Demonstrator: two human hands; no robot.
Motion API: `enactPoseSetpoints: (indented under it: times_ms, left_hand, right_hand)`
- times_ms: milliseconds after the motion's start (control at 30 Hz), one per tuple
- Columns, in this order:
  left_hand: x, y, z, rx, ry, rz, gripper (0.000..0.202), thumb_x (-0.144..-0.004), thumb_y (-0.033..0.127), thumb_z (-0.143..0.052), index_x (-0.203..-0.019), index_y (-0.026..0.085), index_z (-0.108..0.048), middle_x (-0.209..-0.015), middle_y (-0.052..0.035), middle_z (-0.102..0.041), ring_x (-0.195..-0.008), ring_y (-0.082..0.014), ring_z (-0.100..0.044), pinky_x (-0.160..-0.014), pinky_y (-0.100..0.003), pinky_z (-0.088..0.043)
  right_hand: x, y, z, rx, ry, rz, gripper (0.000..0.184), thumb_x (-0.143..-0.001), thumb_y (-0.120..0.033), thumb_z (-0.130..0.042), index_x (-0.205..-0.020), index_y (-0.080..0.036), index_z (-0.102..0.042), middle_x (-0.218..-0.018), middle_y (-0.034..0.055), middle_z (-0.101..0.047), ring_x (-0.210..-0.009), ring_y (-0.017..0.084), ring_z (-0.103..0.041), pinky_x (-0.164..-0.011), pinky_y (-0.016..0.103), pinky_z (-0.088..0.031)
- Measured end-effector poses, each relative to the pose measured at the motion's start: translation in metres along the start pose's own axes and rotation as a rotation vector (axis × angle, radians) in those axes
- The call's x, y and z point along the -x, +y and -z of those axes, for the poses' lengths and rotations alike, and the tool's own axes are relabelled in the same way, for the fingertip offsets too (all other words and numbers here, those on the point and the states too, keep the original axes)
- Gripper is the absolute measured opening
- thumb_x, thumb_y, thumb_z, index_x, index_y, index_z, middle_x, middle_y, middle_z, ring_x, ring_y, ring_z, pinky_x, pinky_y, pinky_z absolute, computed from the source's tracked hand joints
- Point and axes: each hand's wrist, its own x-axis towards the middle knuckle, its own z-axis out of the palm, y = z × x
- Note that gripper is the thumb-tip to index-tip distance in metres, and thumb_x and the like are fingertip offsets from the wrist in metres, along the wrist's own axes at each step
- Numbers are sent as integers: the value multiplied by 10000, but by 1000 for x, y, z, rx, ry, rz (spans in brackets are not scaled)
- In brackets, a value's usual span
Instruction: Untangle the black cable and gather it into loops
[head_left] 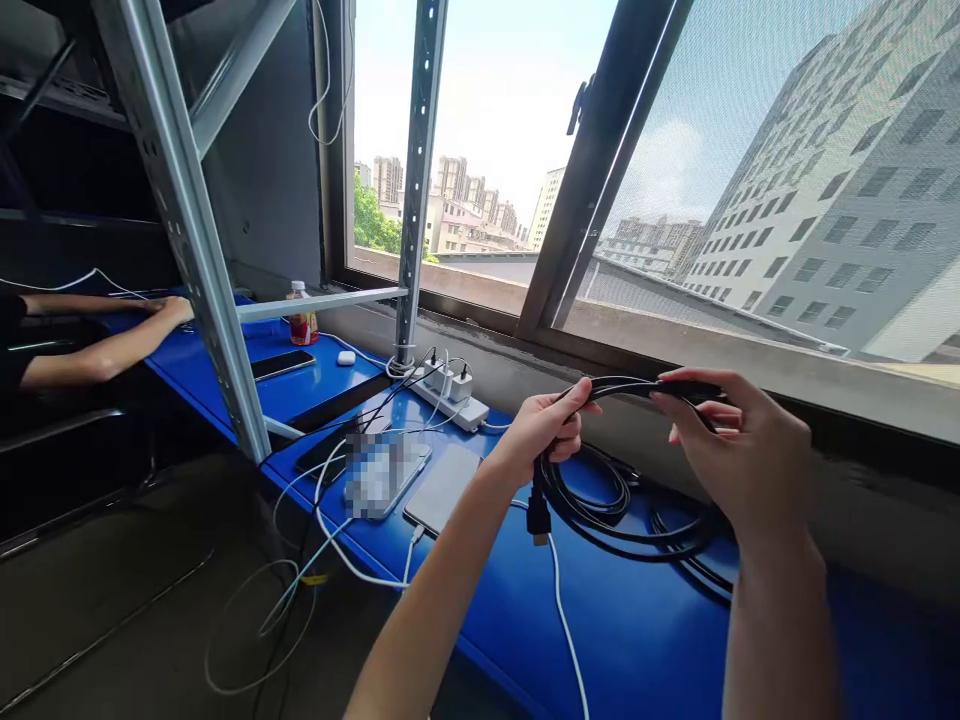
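Note:
A black HDMI cable (626,387), gathered into loops, hangs in the air between both hands above the blue tabletop (517,610). My left hand (551,430) is closed around the left side of the bundle. Below that fist dangles the HDMI plug (538,515). My right hand (742,440) pinches the upper right side of the loops between thumb and fingers. Further black cable loops (705,575) show behind and below; where they join the held coil I cannot tell. A white cable (562,610) runs along the table beneath the plug.
A tablet-like silver device (446,490), a phone (409,470) and a white power strip (457,405) with chargers lie to the left among tangled cords. A metal rack post (199,230) stands beyond. Another person's arms (112,350) rest at the far left, near a bottle (302,318).

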Motion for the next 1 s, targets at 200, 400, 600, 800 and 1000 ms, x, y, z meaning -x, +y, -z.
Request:
enactPoseSetpoints:
  times_ms: [200,400,600,800,1000]
  left_hand:
    - [9,-5,8,-346,86,173,190,-798,301,-581,-814,126,-509,-581,31,-568,-557,-66,-571,-572,-162,-449]
    - [-10,-37,6,-435,217,296,96,-893,188,-364,-859,138,-439,-519,57,-504,-429,-87,-517,-519,-243,-492]
    - [-38,-79,13,-603,419,227,244,-790,89,-498,-1029,119,-463,-787,-36,-601,-725,-141,-606,-684,-272,-511]
    - [-45,-98,5,-793,539,160,530,-712,77,-568,-1220,62,-416,-1207,-206,-485,-1183,-275,-446,-1012,-380,-329]
    - [12,-60,-26,-715,575,-12,380,-677,220,-588,-1052,202,-529,-1106,-82,-528,-1071,-212,-483,-980,-369,-347]
  right_hand:
    - [3,17,-17,-11,213,-393,286,-606,-384,-616,-782,-162,-651,-798,72,-621,-639,165,-556,-551,293,-482]
    - [21,70,-21,-94,-113,-641,308,-548,-247,-713,-830,-133,-665,-573,-16,-561,-426,122,-514,-414,258,-439]
    - [42,114,-36,-122,-264,-741,174,-708,-149,-677,-868,-112,-622,-573,-56,-557,-436,61,-500,-458,200,-452]
    - [68,142,-68,-70,-154,-763,192,-856,-297,-552,-897,-113,-584,-743,-5,-583,-615,88,-554,-610,257,-488]
    - [92,155,-90,-5,-26,-781,192,-832,-291,-575,-920,-121,-585,-885,31,-590,-824,145,-562,-807,362,-447]
